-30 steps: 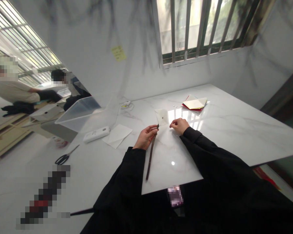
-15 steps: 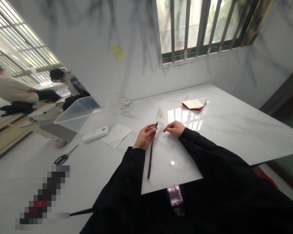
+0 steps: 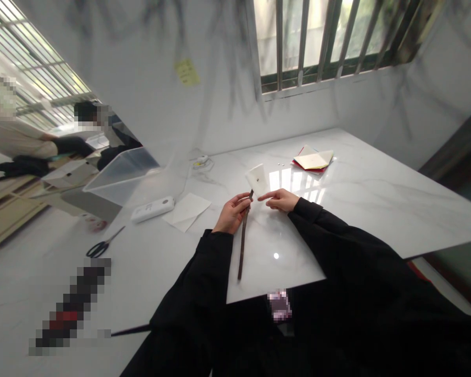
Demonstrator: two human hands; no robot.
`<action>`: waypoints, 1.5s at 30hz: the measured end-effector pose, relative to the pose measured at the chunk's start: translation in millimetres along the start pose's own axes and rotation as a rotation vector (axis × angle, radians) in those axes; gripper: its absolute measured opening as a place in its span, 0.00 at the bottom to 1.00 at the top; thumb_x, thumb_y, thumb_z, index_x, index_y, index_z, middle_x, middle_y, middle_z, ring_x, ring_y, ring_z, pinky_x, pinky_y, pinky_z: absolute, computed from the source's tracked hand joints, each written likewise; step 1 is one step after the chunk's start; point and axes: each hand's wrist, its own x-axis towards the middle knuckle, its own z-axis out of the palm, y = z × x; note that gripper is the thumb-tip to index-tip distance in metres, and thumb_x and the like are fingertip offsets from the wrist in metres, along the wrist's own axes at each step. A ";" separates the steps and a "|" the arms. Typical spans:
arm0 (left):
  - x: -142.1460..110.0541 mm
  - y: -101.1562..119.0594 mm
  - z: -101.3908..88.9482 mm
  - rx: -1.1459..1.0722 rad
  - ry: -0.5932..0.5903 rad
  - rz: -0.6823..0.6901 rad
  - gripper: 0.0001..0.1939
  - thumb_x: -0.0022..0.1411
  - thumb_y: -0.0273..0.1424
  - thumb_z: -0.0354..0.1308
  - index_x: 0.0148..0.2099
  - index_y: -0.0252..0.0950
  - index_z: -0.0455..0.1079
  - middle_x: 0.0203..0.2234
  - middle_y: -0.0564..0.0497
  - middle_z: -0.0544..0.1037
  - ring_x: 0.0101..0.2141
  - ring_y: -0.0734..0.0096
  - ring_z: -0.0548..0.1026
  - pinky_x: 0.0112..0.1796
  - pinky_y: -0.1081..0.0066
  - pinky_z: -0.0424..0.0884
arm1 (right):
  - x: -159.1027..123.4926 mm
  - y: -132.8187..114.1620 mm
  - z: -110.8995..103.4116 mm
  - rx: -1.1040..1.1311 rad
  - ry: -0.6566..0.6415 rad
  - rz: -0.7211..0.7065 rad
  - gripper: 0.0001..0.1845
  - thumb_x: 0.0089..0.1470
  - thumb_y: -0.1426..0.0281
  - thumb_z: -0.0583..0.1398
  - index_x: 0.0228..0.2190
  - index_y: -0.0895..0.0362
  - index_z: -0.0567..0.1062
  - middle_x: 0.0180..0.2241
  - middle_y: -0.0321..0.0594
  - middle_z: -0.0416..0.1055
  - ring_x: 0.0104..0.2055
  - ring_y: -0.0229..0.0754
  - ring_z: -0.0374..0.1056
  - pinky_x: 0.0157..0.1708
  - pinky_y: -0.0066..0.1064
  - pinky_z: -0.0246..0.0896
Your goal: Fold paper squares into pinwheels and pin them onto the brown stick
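Note:
My left hand (image 3: 231, 213) is closed around the upper part of a thin dark brown stick (image 3: 242, 246), whose lower end points toward the table's front edge. At the top of the stick is a white paper pinwheel (image 3: 260, 177) with a small dark dot at its middle. My right hand (image 3: 282, 200) holds nothing. Its index finger stretches out to the pinwheel's lower edge while the other fingers are curled; whether it touches the paper I cannot tell.
A stack of coloured paper (image 3: 313, 159) lies at the back right, near tiny white pieces (image 3: 281, 165). To the left are a white sheet (image 3: 188, 210), a white power strip (image 3: 153, 208), scissors (image 3: 104, 244) and a clear plastic bin (image 3: 118, 175). Two people sit farther off.
The paper pinwheel has turned on the stick and shows a broader face. My right index finger has stretched out and moved left toward it. My left hand keeps its grip.

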 end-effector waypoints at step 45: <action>-2.2 2.6 5.6 0.007 0.034 0.006 0.25 0.45 0.33 0.78 0.46 0.34 0.78 0.37 0.50 0.83 0.31 0.78 0.76 0.37 0.75 0.71 | 3.7 11.2 -15.0 -0.324 0.488 -0.034 0.24 0.51 0.73 0.60 0.50 0.60 0.80 0.17 0.28 0.66 0.23 0.36 0.62 0.31 0.28 0.57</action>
